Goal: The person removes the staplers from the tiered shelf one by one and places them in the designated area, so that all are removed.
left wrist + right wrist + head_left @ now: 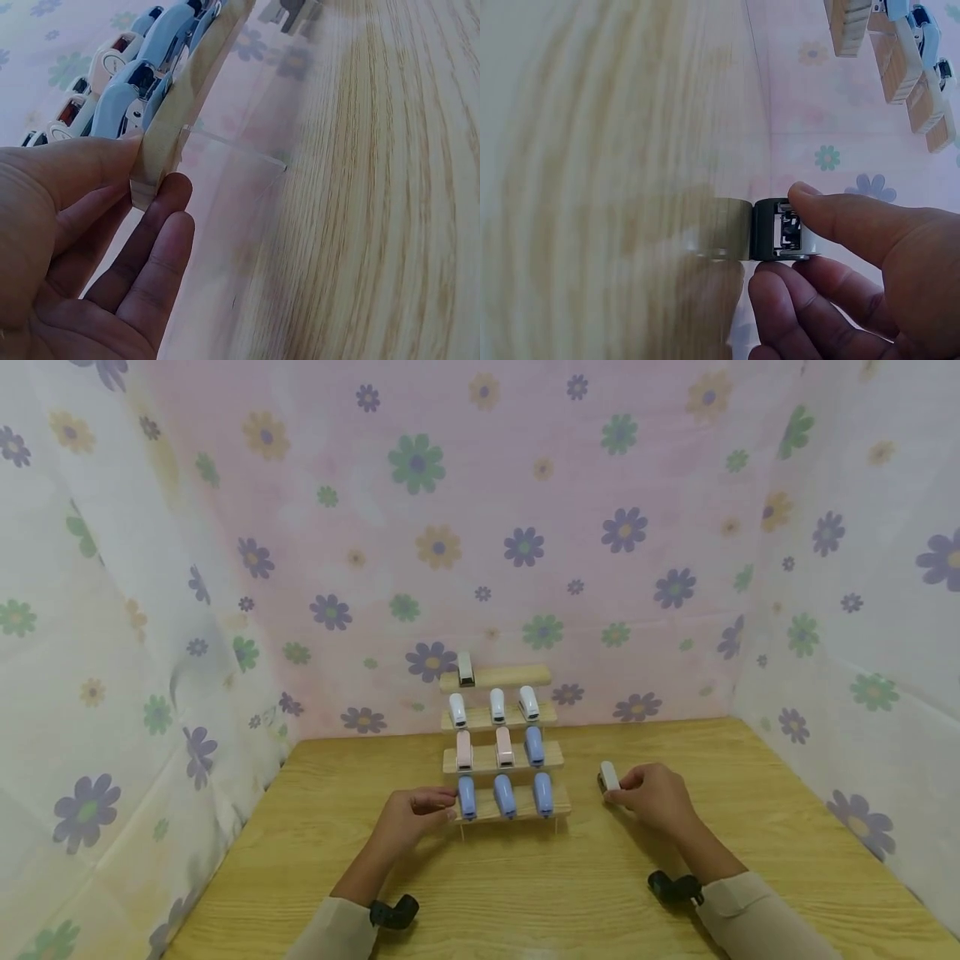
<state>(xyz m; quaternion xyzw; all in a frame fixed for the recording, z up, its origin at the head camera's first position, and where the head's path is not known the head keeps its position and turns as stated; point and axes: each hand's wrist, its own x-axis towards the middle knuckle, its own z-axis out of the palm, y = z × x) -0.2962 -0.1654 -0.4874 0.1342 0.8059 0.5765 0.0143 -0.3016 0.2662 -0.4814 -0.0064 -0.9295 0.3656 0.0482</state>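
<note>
A tiered wooden rack (510,677) holds several small staplers in rows: blue ones (505,797) at the bottom, pink ones (464,750) and a blue one above, then white ones (497,706), and a single white one (465,668) on top. The left hand (411,817) pinches the left end of the lowest shelf (159,154), thumb above and fingers below, beside a blue stapler (116,105). Right of the rack, the right hand (657,797) holds a white stapler (609,776) between thumb and fingers; its dark base (765,229) is at the wooden tabletop.
The wooden table (517,893) extends around the rack. Clear supports (232,146) carry the shelves. Flower-patterned cloth (480,527) hangs behind and at both sides. Each wrist wears a black camera.
</note>
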